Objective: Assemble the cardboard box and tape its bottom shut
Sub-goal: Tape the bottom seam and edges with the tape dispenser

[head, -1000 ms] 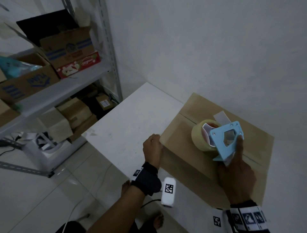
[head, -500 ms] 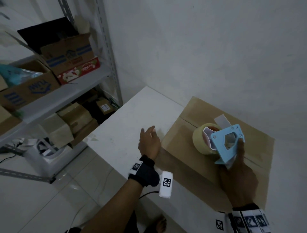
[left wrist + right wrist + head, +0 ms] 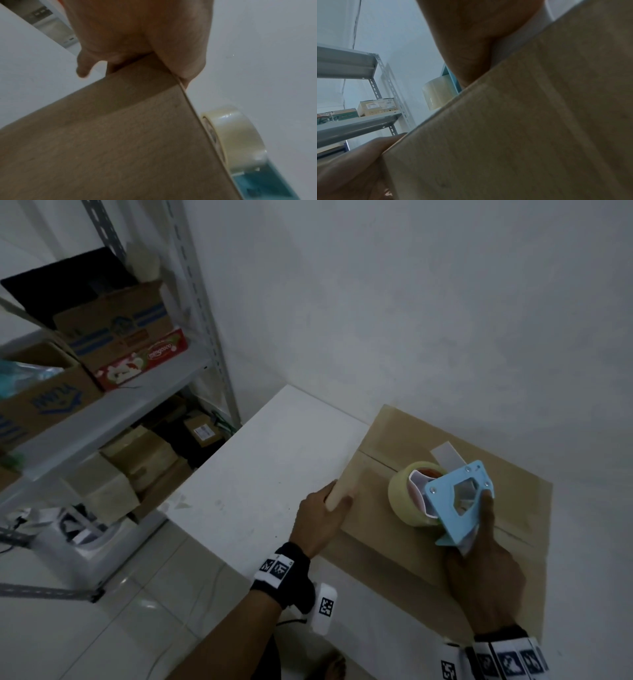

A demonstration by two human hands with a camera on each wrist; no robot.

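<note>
A brown cardboard box (image 3: 394,542) stands on the white table (image 3: 260,467) with its closed flaps facing up. My left hand (image 3: 325,508) grips the box's near left corner, thumb on top and fingers down the side; the left wrist view shows the box (image 3: 120,142) under that thumb. My right hand (image 3: 479,553) holds a light blue tape dispenser (image 3: 459,501) over the flap seam, its clear tape roll (image 3: 407,494) on the cardboard. A short strip of tape (image 3: 447,453) lies on the far flap. The right wrist view shows the tape roll (image 3: 438,93) above the box's edge (image 3: 522,128).
A grey metal shelving unit (image 3: 113,412) stands to the left, loaded with cardboard boxes (image 3: 113,330) and a red carton (image 3: 144,361). More boxes sit on its lower level (image 3: 144,460). A white wall (image 3: 411,302) runs behind the table. Tiled floor lies below left.
My left hand, lifted open off the box half a second ago, has come back and taken hold of the box's near left corner. The dispenser in my right hand has barely moved.
</note>
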